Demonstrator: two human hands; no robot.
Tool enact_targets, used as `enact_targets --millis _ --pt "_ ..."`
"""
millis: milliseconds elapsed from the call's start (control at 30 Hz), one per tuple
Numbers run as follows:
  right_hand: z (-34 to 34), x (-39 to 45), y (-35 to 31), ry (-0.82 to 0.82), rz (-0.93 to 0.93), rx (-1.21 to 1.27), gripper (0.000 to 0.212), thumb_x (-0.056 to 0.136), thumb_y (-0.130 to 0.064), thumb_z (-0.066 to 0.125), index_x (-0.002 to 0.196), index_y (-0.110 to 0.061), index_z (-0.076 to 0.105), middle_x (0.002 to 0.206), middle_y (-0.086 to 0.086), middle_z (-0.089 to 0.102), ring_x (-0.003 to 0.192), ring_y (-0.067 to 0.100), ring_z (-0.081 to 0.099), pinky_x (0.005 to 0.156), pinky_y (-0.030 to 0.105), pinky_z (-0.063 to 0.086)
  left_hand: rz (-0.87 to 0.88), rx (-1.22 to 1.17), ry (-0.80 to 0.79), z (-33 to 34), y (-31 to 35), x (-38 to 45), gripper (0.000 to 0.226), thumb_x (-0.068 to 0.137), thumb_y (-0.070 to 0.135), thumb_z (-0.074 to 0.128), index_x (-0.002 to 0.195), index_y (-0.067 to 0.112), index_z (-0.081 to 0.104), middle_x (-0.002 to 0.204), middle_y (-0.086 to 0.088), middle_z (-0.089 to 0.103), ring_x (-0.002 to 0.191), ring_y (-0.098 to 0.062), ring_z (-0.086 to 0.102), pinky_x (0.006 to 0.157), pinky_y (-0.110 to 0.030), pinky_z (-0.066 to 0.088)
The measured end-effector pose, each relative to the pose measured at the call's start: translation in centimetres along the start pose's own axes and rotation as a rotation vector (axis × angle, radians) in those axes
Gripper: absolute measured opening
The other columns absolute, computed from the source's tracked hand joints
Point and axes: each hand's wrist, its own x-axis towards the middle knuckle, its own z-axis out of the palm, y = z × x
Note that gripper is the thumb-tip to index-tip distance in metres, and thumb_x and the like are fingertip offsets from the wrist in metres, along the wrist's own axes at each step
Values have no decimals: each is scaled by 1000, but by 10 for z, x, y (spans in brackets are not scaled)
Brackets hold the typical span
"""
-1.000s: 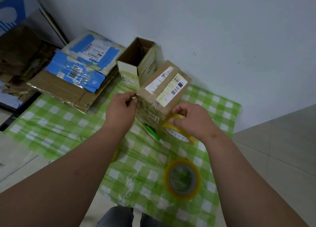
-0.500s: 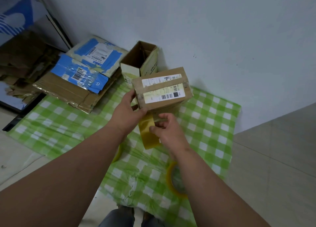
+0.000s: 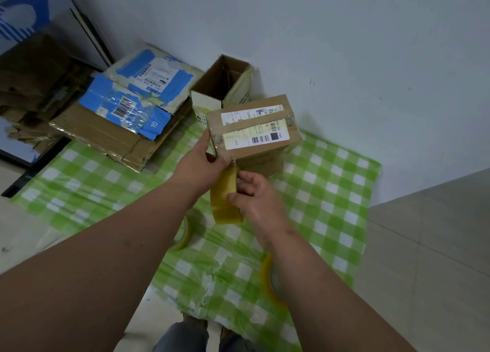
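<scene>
Box: the taped box (image 3: 254,131) has swung round. A second ago it stood tilted on a corner; now its label face looks up at me, level, near the wall end of the checked sheet (image 3: 331,192).
Settled: over the last half second it has barely shifted, so I judge the turn done.
Left hand: my left hand (image 3: 201,163) grips the box at its near-left corner, thumb on the front edge and fingers up the side.
Right hand: my right hand (image 3: 254,198) is curled round the tape roll (image 3: 225,195), which it holds edge-on just below the box.
Roll: it has crossed from the box's right side to its near-left corner and now hangs close under my left thumb.
Contact: I cannot tell whether the box rests on the sheet or is held just off it.
Meaning: I reckon the tape is being wrapped round the box, with a fresh face now up for the next pull.
Watch: the strip between roll and box is blurred, so I can't vouch that it lies flat.
Spares: two more rolls lie on the sheet, one under my left arm (image 3: 185,235) and one under my right (image 3: 270,282).
</scene>
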Motion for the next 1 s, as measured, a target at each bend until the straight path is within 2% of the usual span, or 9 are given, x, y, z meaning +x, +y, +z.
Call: enact_targets --millis 67,200,267,367,500,633,733,867,1000 --pt "0 3 -5 3 -15 -1 54 87 -8 69 137 -18 50 108 -6 70 102 11 67 95 39 54 -28 26 -7 -3 3 6 65 94 46 59 152 39 29 112 2 62 106 -22 60 90 -43 53" --pt "0 12 -11 14 -10 -48 53 92 -17 66 141 -23 47 107 -15 62 100 -1 59 84 19 48 -79 -22 -27 -5 5 16 52 96 45 57 144 27 49 113 0 63 99 -20 62 82 -39 57" --pt "0 15 -12 15 9 -57 52 93 -21 65 141 -23 46 110 -13 62 101 0 59 87 21 48 -70 15 -24 -4 4 19 49 96 47 56 140 25 53 115 -2 64 99 -20 63 86 -41 56" --pt "0 14 -11 -17 25 -162 40 95 -32 62 133 -23 55 114 -10 65 104 6 61 95 30 48 -56 56 -13 -4 4 21 47 97 48 54 136 22 56 113 -2 65 98 -21 63 89 -44 54" --pt "-1 12 -7 -16 33 -224 31 98 -43 53 121 -24 62 111 -9 64 100 5 58 88 31 48 -10 112 -28 -4 5 19 41 98 45 51 127 18 62 106 -7 68 93 -25 65 86 -51 55" --pt "0 8 0 28 2 -243 13 99 -46 50 99 -37 59 98 -16 62 92 1 56 73 23 44 -2 90 -23 -4 4 17 40 99 44 52 126 16 62 106 -9 68 95 -27 64 85 -53 55" --pt "3 4 4 54 -20 -271 14 100 -45 48 93 -37 57 97 -11 62 88 3 56 72 22 44 -4 75 -14 -4 4 16 39 98 44 53 125 17 63 107 -10 67 97 -27 63 87 -54 54" --pt "6 2 6 51 -21 -299 18 100 -44 46 98 -31 57 92 -13 61 83 -1 54 66 19 40 5 66 -3 -5 2 16 34 98 41 54 122 20 64 104 -10 67 94 -27 62 87 -55 54" --pt "7 -7 17 110 12 -350 42 100 -48 43 91 -12 61 79 -1 58 68 11 50 59 29 37 15 55 -6 -4 2 16 33 98 41 55 124 23 63 103 -6 66 90 -23 62 86 -52 55"
